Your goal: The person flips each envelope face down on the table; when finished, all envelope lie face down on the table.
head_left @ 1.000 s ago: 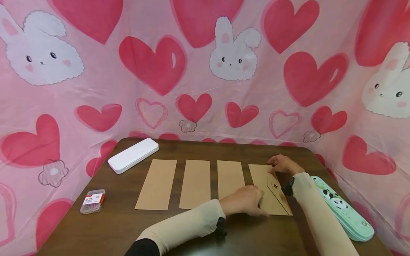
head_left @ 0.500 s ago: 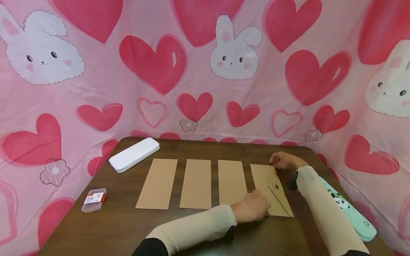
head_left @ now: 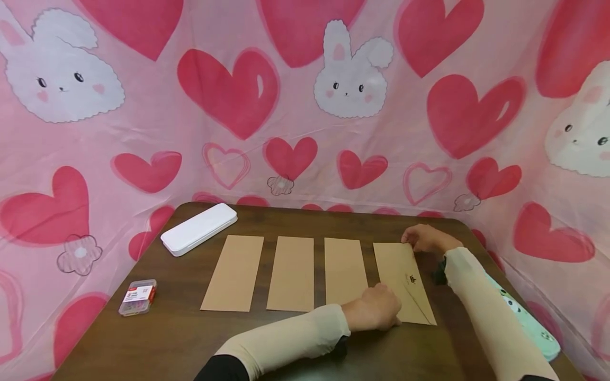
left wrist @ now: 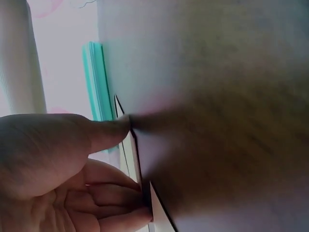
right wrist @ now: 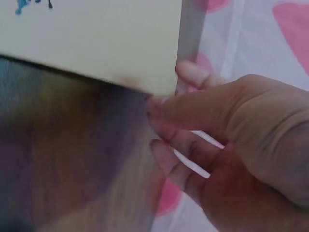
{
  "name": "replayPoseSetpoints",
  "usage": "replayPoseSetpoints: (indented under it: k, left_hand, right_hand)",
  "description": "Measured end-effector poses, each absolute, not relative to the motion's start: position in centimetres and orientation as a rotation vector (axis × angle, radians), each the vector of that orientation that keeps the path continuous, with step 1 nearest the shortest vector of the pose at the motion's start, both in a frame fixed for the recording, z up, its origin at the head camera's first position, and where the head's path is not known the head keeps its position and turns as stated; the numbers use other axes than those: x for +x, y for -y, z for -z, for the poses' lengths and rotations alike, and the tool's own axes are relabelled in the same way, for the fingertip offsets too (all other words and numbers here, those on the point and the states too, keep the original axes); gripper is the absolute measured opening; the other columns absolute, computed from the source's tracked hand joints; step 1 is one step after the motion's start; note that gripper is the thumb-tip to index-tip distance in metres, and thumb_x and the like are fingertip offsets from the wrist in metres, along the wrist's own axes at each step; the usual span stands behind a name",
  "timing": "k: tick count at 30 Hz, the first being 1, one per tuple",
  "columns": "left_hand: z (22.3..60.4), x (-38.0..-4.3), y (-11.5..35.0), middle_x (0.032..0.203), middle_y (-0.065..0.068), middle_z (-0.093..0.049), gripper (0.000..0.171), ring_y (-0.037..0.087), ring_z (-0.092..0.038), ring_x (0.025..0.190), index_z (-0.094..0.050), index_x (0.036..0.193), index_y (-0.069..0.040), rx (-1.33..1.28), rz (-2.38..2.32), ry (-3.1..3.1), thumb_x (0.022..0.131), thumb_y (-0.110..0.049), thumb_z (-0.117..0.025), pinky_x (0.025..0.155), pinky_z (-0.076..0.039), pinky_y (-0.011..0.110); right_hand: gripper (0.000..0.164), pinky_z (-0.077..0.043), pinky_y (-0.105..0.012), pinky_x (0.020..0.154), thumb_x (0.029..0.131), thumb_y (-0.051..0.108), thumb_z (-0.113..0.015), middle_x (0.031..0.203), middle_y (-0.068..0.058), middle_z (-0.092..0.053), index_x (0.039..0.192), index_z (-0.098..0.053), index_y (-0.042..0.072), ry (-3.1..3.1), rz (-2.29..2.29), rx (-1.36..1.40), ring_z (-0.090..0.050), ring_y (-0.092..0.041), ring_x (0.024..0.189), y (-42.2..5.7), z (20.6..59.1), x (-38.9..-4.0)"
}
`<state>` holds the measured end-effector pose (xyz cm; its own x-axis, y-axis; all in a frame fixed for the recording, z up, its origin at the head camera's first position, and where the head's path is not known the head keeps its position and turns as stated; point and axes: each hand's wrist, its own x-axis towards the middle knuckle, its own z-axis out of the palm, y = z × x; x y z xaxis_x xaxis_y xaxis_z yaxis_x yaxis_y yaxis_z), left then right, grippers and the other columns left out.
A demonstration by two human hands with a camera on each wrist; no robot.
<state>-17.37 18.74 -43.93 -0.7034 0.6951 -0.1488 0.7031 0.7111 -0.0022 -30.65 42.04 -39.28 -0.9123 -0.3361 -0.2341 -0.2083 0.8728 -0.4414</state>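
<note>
A brown kraft envelope (head_left: 393,264), flap side up with a small dark crown print, lies at the right end of a row. My left hand (head_left: 378,307) is at its near left corner, fingers curled; in the left wrist view the thumb (left wrist: 108,134) touches the near edge and the bent fingers (left wrist: 108,203) lie along the side. My right hand (head_left: 424,238) pinches the far right corner between thumb and finger, as the right wrist view shows with the envelope's pale surface (right wrist: 106,43). The left hand hides the near left corner.
Three plain kraft rectangles, left (head_left: 233,272), middle (head_left: 292,272) and right (head_left: 344,264), lie evenly spaced. A white case (head_left: 199,230) sits at the back left, a small clear box (head_left: 138,298) front left. A mint case (head_left: 536,330) is partly behind the right sleeve.
My left hand has moved slightly right and its fingers have curled in at the corner. The right hand has stayed near the far corner. The envelope's flap edge shows less and the print has shifted slightly.
</note>
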Motion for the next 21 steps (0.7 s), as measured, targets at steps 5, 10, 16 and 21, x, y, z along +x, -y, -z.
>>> replayPoseSetpoints:
  k: [5,10,16,21]
  left_hand:
    - [44.0,-17.8,-18.2,0.100,-0.015,-0.065,0.030,0.002,-0.060,0.093,-0.069,0.082,-0.029,1.203,0.029,-2.787,0.090,-0.057,-0.072,0.070,-0.054,0.022]
    - [44.5,-17.7,-17.9,0.115,-0.013,-0.063,0.044,0.002,-0.062,0.101,-0.070,0.111,-0.020,1.170,-0.086,-2.815,0.087,-0.056,-0.076,0.072,-0.055,0.023]
    - [44.9,-17.2,-18.1,0.141,-0.002,-0.060,0.082,0.007,-0.058,0.125,-0.040,0.155,-0.009,1.106,-0.087,-2.809,0.093,-0.053,-0.070,0.086,-0.056,0.023]
    - [44.5,-17.4,-18.0,0.126,-0.005,-0.062,0.067,0.008,-0.063,0.110,-0.059,0.133,-0.011,1.165,-0.001,-2.812,0.089,-0.060,-0.072,0.078,-0.056,0.023]
  right_hand:
    - [0.029,-0.060,-0.045,0.082,0.087,-0.006,-0.069,0.109,-0.016,-0.076,0.112,-0.078,0.003,-2.795,0.613,-0.417,-0.068,-0.026,0.095,-42.7,37.5,-29.9]
    - [0.016,-0.060,-0.037,0.084,0.093,0.010,-0.075,0.106,-0.012,-0.079,0.107,-0.081,0.007,-2.880,0.620,-0.569,-0.072,-0.023,0.097,-42.8,37.0,-30.1]
    - [0.015,-0.057,-0.032,0.083,0.095,0.020,-0.075,0.103,-0.008,-0.078,0.104,-0.080,0.010,-2.895,0.750,-0.490,-0.068,-0.016,0.091,-41.8,37.2,-30.3]
    - [0.019,-0.058,-0.033,0.074,0.098,0.015,-0.070,0.096,-0.010,-0.073,0.110,-0.072,-0.001,-2.784,0.864,-0.415,-0.066,-0.019,0.081,-41.1,36.5,-30.3]
